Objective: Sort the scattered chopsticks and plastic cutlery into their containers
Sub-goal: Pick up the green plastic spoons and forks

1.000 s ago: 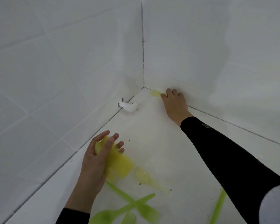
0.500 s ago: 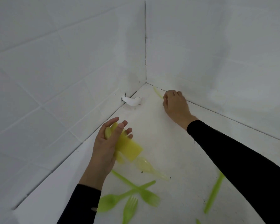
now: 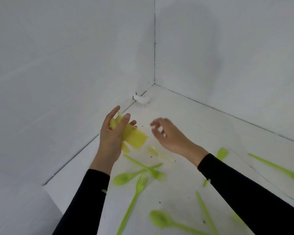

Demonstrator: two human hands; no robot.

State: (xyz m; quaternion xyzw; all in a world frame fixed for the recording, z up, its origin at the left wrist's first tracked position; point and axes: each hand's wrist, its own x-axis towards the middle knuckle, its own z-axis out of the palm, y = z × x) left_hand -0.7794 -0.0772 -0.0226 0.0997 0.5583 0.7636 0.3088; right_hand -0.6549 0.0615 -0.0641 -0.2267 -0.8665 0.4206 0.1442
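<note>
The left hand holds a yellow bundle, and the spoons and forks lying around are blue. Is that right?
Not quite: the spoons and forks are green, not blue, as the head view shows. The left hand does hold the yellow bundle.

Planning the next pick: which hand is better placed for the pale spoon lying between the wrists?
Right, probably. The right hand, blurred, hangs just beside the pale spoon; the left hand grips a yellow bundle.
</note>
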